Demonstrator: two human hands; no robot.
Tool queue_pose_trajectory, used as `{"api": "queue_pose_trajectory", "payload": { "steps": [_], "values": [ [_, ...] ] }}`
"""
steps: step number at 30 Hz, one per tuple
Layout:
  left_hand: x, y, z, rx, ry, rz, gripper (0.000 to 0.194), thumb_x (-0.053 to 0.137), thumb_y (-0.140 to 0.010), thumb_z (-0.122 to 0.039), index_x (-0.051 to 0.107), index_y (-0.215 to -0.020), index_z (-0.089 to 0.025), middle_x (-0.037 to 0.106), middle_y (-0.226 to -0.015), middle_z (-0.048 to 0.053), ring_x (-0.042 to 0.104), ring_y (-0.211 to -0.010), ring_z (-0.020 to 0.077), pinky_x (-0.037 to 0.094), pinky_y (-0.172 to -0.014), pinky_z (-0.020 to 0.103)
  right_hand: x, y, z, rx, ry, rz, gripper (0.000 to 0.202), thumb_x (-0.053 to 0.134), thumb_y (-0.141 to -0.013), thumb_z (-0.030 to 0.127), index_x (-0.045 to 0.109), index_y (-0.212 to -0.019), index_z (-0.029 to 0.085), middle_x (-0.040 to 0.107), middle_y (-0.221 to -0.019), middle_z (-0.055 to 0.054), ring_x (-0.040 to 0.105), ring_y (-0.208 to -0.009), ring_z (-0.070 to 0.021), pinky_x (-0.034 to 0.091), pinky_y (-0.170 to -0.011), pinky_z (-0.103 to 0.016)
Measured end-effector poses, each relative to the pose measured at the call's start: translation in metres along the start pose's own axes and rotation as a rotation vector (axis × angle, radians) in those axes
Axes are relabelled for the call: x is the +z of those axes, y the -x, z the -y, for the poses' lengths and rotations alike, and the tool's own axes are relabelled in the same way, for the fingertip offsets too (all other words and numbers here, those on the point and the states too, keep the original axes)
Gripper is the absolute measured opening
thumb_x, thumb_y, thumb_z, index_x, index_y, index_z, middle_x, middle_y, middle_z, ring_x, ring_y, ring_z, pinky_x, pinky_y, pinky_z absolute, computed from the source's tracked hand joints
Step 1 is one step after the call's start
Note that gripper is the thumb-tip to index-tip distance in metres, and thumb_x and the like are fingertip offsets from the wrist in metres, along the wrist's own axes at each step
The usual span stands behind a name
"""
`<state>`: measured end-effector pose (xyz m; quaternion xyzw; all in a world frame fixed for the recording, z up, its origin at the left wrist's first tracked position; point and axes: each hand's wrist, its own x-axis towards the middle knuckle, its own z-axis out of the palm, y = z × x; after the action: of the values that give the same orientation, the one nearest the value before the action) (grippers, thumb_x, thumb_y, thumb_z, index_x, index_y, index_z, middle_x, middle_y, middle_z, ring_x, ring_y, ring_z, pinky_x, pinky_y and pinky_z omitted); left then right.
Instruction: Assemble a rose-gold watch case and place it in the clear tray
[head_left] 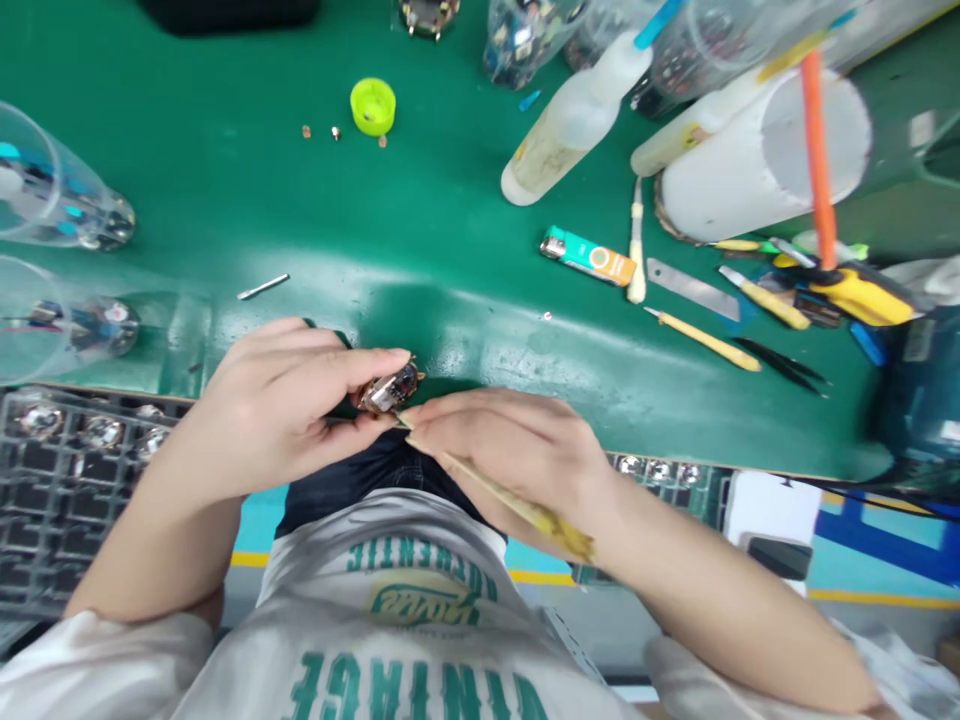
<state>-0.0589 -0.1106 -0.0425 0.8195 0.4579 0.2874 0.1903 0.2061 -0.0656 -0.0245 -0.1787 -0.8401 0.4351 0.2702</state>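
My left hand (289, 400) pinches a small round circuit-board assembly (390, 388) between thumb and fingers near the table's front edge. It has a silvery block and copper-coloured edges. My right hand (517, 460) is closed round a slim tool with a worn yellowish handle (517, 500). The handle's rear end points back over my wrist. Its front end is among my fingertips, right by the assembly's lower edge; the tip is too small to make out, and I cannot tell whether it touches.
On the green table (450, 270) lie a lighter (589, 257), a blade (694, 288), a metal bit (262, 287) and a lime-green cap (373, 106). Squeeze bottle (562, 130) and white cylinder (720, 165) are at right, plastic cups (60, 190) at left. A parts tray (67, 480) is below left.
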Motion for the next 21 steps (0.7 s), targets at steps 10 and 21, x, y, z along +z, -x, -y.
{"api": "queue_pose_trajectory", "payload": {
  "steps": [10, 21],
  "values": [
    [0.006, 0.003, -0.003, -0.074, 0.002, -0.044, 0.033, 0.068, -0.102, -0.028, 0.065, -0.135, -0.027, 0.079, -0.091, 0.002, 0.072, -0.075, 0.0189, 0.051, -0.070, 0.035, -0.100, 0.083, 0.009, 0.242, 1.088, -0.012, 0.011, 0.060, -0.106, 0.016, 0.069, -0.112, 0.018, 0.078, -0.090, -0.009, 0.074, -0.075, -0.0220, 0.057, -0.067, -0.033],
    [-0.003, -0.007, -0.012, -0.061, 0.033, -0.292, 0.034, 0.074, -0.095, -0.024, 0.069, -0.128, -0.023, 0.081, -0.097, 0.001, 0.072, -0.076, 0.0114, 0.057, -0.074, 0.021, -0.105, 0.054, -0.016, -0.017, 0.913, -0.269, 0.020, 0.066, -0.105, 0.023, 0.073, -0.124, 0.019, 0.084, -0.102, -0.011, 0.080, -0.085, -0.0208, 0.065, -0.080, -0.031]
  ]
}}
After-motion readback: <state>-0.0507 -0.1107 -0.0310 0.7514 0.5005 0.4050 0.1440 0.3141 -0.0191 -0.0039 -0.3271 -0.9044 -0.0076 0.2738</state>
